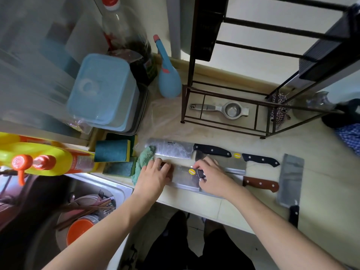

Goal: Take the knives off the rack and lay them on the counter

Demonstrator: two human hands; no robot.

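Note:
Several knives lie on the pale counter (321, 172). A black-handled cleaver (171, 152) lies farthest back. To its right is a stickered cleaver (234, 165). A brown-handled knife (261, 185) has its blade partly under my right hand. At the right a cleaver (290, 180) lies lengthwise, handle toward me. My right hand (213, 179) pinches the dark handle of the front cleaver (186, 179), which lies flat on the counter. My left hand (155, 176) lies flat on that blade's left end, fingers spread. No knives show on the dark metal rack (188, 106).
A metal squeezer (224, 110) lies inside the rack's base. Sponges (113, 152) and a green cloth (144, 160) sit left of the knives, by a yellow bottle (48, 158). A sink (81, 215) with dishes is at the lower left. A blue lidded box (103, 90) stands behind.

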